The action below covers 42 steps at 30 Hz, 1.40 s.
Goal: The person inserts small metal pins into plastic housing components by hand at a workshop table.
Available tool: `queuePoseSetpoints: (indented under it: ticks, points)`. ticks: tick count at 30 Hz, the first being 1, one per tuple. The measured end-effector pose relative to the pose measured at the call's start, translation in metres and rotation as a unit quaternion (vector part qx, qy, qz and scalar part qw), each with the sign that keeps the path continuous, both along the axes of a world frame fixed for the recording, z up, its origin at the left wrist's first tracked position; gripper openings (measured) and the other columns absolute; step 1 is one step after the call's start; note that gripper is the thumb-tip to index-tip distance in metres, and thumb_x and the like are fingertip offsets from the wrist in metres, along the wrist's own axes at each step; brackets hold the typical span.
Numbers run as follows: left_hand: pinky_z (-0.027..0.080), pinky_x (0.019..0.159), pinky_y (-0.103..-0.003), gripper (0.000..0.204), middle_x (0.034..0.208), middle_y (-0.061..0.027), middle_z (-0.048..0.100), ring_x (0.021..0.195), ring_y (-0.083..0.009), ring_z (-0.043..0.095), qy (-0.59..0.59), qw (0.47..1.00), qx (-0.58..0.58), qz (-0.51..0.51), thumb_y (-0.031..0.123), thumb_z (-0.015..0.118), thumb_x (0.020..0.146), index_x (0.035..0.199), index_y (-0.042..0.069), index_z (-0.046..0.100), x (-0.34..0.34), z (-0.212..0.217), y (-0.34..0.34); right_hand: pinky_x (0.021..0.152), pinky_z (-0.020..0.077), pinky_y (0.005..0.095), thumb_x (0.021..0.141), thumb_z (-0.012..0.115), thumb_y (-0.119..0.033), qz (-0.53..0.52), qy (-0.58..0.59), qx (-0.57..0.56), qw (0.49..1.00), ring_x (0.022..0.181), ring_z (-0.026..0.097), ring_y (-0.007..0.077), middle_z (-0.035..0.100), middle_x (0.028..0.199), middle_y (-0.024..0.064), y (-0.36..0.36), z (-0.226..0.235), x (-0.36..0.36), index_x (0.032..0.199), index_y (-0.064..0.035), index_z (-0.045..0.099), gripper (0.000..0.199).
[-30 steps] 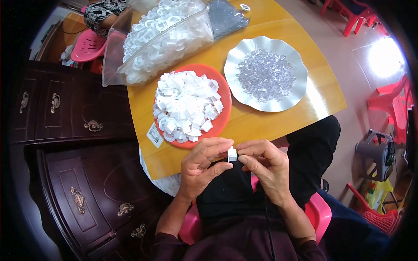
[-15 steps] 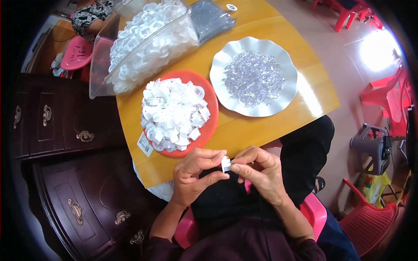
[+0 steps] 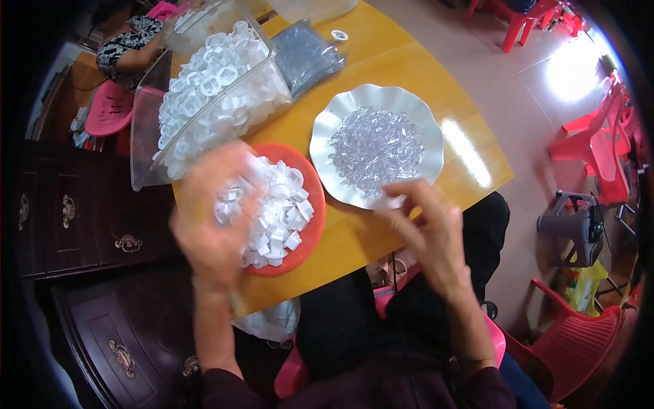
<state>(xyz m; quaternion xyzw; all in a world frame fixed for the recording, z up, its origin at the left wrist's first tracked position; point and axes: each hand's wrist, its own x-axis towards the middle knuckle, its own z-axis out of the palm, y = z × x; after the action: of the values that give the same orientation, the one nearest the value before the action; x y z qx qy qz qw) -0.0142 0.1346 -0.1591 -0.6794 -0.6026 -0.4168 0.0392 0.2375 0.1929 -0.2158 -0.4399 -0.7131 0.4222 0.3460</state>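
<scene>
The left hand [image 3: 214, 225], blurred, is hovering over the red plate [image 3: 315, 232] of white plastic rings [image 3: 276, 211]; whether its fingers are closed on one cannot be told. The right hand [image 3: 426, 235] is reaching, fingers loosely open, at the near rim of the white scalloped plate [image 3: 323, 136] of clear plastic pieces [image 3: 371, 146]. Picking a single piece apiece looks best.

Both forearms rise from the lower edge and spread apart. The left hand [image 3: 211, 218] is blurred, its back facing up and its fingers curled loosely downward; whether they pinch anything cannot be told. The right hand [image 3: 426, 228] stretches forward, fingers [image 3: 398, 194] drawn together at their tips, wrist bent slightly.
</scene>
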Motion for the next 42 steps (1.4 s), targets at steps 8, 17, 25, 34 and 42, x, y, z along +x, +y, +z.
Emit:
queuePoseSetpoints:
  ticks: [8, 17, 25, 34, 42]
  points:
    - [0.048, 0.099, -0.036, 0.037, 0.13, -0.0076, 0.061, 0.119, -0.0245, 0.058, 0.128, 0.979, 0.09, 0.127, 0.002, 0.071, 0.085, 0.121, 0.009, 0.067, -0.069, 0.03, 0.05, 0.069, 0.0532, 0.0386, 0.082, 0.068, -0.012, 0.12, -0.147, 0.17, 0.967, 0.09, 0.063, 0.025, 0.061, 0.094, 0.0045, 0.033, 0.006, 0.011, 0.097, -0.011, 0.067, 0.014]
    - [0.051, 0.092, -0.04, 0.038, 0.12, -0.011, 0.063, 0.111, -0.0301, 0.061, 0.067, 0.995, -0.052, -0.053, -0.005, 0.074, 0.075, 0.112, 0.007, 0.07, 0.041, -0.028, -0.017, 0.071, 0.052, 0.0394, 0.086, 0.065, -0.015, 0.159, -0.253, 0.21, 0.931, 0.094, 0.062, 0.0238, 0.059, 0.093, 0.0037, 0.039, -0.001, -0.009, 0.096, -0.0123, 0.067, 0.01]
    - [0.053, 0.085, -0.033, 0.029, 0.111, -0.0116, 0.066, 0.1, -0.0263, 0.064, -0.049, 0.992, -0.098, -0.066, -0.007, 0.072, 0.079, 0.106, 0.002, 0.07, 0.068, -0.053, -0.026, 0.072, 0.0527, 0.0385, 0.084, 0.065, -0.01, 0.122, -0.166, 0.19, 0.96, 0.096, 0.063, 0.0265, 0.061, 0.098, 0.006, 0.041, -0.006, -0.003, 0.091, -0.0078, 0.064, 0.008]
    - [0.053, 0.081, -0.028, 0.028, 0.107, -0.0101, 0.065, 0.092, -0.0194, 0.066, -0.2, 0.968, -0.142, -0.045, -0.004, 0.068, 0.086, 0.114, 0.001, 0.067, 0.081, -0.053, -0.025, 0.061, 0.0528, 0.0286, 0.085, 0.073, -0.009, 0.081, 0.015, 0.048, 0.995, 0.068, 0.067, 0.0178, 0.07, 0.081, 0.0085, 0.025, 0.006, -0.001, 0.092, -0.0025, 0.07, 0.01]
    - [0.051, 0.082, -0.023, 0.023, 0.107, -0.0078, 0.065, 0.094, -0.012, 0.064, -0.539, 0.807, -0.226, -0.078, -0.004, 0.064, 0.091, 0.114, -0.003, 0.063, 0.079, -0.055, -0.049, 0.054, 0.0484, 0.0234, 0.088, 0.072, -0.01, 0.12, 0.105, -0.199, 0.967, 0.058, 0.059, 0.0074, 0.071, 0.079, 0.0044, -0.014, 0.012, -0.009, 0.093, 0.0006, 0.071, 0.012]
